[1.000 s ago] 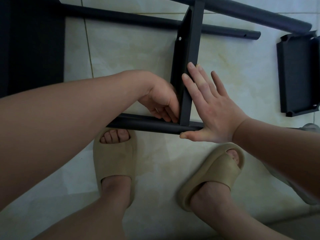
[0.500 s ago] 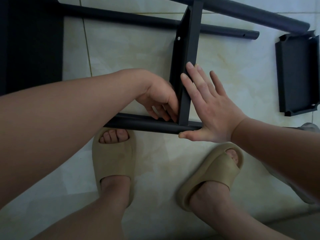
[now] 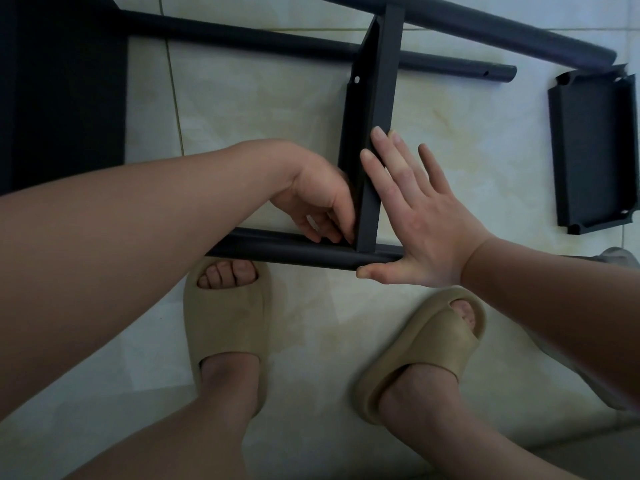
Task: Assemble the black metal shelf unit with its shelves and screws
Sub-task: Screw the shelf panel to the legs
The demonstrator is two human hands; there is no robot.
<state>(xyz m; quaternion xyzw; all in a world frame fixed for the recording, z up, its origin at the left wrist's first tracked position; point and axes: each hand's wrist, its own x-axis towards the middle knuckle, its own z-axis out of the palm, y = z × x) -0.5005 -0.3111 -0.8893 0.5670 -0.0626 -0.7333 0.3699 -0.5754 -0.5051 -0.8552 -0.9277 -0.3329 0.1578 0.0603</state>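
Left hand (image 3: pixel 318 202): curled fingers shifted slightly at shelf (image 3: pixel 375 98) and pole (image 3: pixel 294 249) corner, cannot tell what it holds | right hand (image 3: pixel 426 230): stays flat, wide, against shelf | joint probably not fastened yet

Left grip (image 3: pixel 322 206) with fingers curled downward; right grip (image 3: pixel 419 216) flat, fingers straight and spread, thumb out.

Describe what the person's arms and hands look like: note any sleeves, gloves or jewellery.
The left forearm and right forearm are bare, with no sleeves in view. The left hand and right hand wear no gloves, and no ring, watch or bracelet shows on either. The visible fingernails are short and unpainted.
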